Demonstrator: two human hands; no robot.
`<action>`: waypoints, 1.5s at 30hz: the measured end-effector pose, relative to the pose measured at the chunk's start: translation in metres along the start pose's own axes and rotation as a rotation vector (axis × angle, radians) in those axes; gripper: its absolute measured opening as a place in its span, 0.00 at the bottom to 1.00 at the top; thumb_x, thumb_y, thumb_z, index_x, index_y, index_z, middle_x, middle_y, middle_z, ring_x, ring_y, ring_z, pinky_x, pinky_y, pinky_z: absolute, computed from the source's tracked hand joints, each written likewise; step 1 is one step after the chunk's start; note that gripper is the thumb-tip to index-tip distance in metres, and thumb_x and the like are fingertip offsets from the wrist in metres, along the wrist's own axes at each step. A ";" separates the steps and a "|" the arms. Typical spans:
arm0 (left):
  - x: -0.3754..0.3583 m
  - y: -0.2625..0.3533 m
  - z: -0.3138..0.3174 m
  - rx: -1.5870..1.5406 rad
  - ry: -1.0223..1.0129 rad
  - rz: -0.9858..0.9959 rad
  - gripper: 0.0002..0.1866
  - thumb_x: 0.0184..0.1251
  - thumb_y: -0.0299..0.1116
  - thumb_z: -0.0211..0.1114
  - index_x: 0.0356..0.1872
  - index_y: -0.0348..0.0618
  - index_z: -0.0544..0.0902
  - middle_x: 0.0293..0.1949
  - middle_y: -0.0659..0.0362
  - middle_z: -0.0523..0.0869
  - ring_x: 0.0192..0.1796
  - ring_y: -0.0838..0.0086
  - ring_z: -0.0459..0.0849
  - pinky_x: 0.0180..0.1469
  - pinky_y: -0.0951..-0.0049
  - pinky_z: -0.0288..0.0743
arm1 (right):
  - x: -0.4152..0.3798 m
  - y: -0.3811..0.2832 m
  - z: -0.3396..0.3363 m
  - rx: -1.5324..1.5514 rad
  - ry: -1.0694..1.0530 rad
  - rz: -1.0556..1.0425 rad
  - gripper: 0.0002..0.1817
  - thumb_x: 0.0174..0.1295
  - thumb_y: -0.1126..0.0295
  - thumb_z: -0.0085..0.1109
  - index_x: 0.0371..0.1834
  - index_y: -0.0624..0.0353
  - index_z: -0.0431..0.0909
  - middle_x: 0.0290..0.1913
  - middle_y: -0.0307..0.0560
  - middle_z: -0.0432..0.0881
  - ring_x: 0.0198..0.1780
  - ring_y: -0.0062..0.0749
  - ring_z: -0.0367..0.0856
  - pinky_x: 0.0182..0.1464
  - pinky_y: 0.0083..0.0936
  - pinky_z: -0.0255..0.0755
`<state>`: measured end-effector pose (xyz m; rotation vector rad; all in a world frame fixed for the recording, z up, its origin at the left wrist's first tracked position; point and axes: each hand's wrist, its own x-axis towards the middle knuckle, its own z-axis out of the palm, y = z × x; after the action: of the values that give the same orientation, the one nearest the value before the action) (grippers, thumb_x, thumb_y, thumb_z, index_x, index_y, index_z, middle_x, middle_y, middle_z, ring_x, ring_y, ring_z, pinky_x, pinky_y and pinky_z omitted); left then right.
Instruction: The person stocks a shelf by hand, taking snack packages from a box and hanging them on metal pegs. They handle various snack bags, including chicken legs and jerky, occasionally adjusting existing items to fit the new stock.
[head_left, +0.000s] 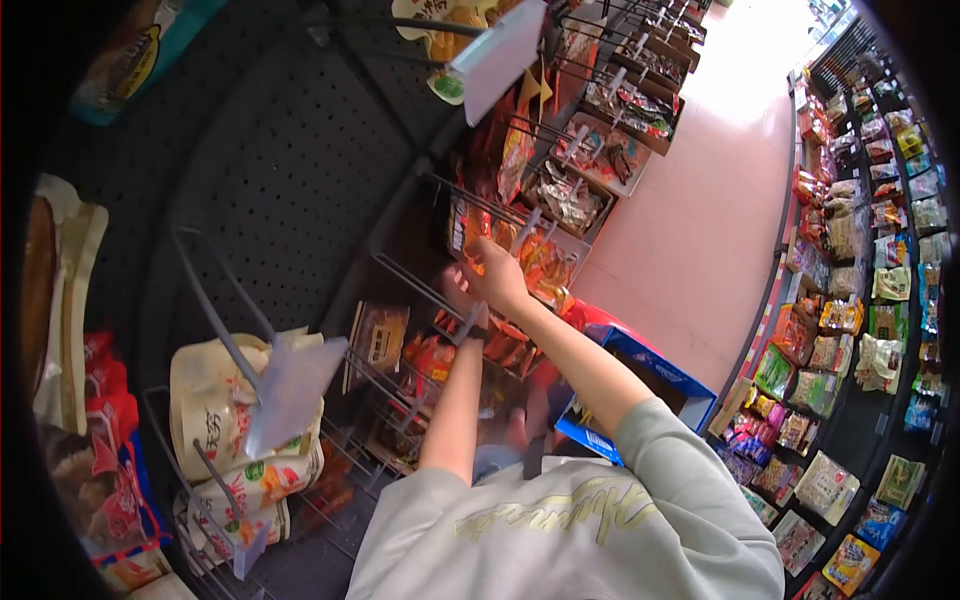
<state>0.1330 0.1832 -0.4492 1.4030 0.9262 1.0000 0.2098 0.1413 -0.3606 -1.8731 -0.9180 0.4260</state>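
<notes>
Both my arms reach toward a wire display rack. My right hand [500,276] is closed, its fingers curled around a small orange snack packet [477,252]. Just left of it and touching or nearly touching is my left hand [456,285], with a dark band [480,332] on its wrist; its fingers are blurred and partly hidden. A metal display hook [415,280] runs close beside the left hand. Beyond the hands, a box of orange and yellow packets [545,262] sits on the shelf.
Hooks with clear plastic label holders [295,395] jut out at left, near cream-coloured snack bags [215,400]. A blue carton [645,375] stands right of my arms. Boxes of packets [570,195] line the rack. Across the pink floor [690,190] is another stocked shelf [840,300].
</notes>
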 end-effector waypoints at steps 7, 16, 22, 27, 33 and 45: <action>0.010 -0.001 0.001 0.000 0.032 -0.007 0.21 0.55 0.27 0.66 0.50 0.36 0.72 0.44 0.54 0.80 0.49 0.69 0.79 0.50 0.72 0.73 | 0.024 0.010 0.016 -0.142 0.069 -0.171 0.09 0.57 0.67 0.55 0.35 0.62 0.72 0.33 0.53 0.77 0.38 0.50 0.78 0.38 0.39 0.71; -0.013 0.020 0.016 0.110 0.188 0.117 0.29 0.56 0.29 0.66 0.58 0.36 0.64 0.48 0.50 0.77 0.44 0.64 0.79 0.49 0.68 0.75 | 0.008 0.009 0.015 0.030 0.326 -0.055 0.07 0.56 0.72 0.56 0.32 0.62 0.69 0.31 0.55 0.74 0.31 0.54 0.76 0.31 0.42 0.70; -0.029 0.020 0.031 -0.235 0.007 -0.180 0.19 0.64 0.34 0.58 0.52 0.39 0.66 0.47 0.53 0.75 0.48 0.68 0.77 0.45 0.69 0.72 | -0.008 0.010 0.008 0.048 0.398 -0.090 0.07 0.55 0.74 0.57 0.28 0.62 0.68 0.26 0.55 0.74 0.26 0.53 0.76 0.27 0.40 0.69; -0.018 0.015 0.040 0.502 0.000 0.420 0.16 0.61 0.31 0.58 0.48 0.37 0.70 0.48 0.47 0.76 0.48 0.57 0.79 0.47 0.61 0.74 | -0.023 0.002 -0.002 -0.027 0.510 -0.138 0.06 0.54 0.74 0.59 0.26 0.60 0.71 0.23 0.52 0.74 0.24 0.47 0.76 0.24 0.33 0.69; -0.024 0.021 0.032 0.663 -0.139 0.515 0.16 0.59 0.31 0.59 0.48 0.39 0.73 0.48 0.47 0.77 0.47 0.54 0.80 0.46 0.59 0.75 | -0.044 0.006 -0.012 -0.080 0.487 -0.162 0.07 0.52 0.75 0.60 0.25 0.60 0.70 0.21 0.50 0.72 0.23 0.45 0.75 0.23 0.32 0.67; -0.072 0.050 0.019 0.601 -0.348 0.131 0.18 0.58 0.32 0.59 0.51 0.45 0.74 0.46 0.50 0.79 0.44 0.54 0.81 0.43 0.59 0.76 | -0.070 -0.006 -0.040 0.008 0.463 -0.204 0.07 0.51 0.75 0.60 0.25 0.60 0.71 0.21 0.49 0.73 0.22 0.43 0.75 0.24 0.31 0.68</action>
<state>0.1272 0.1057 -0.4047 2.0848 0.9154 0.5511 0.1864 0.0659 -0.3433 -1.7440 -0.7752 -0.1271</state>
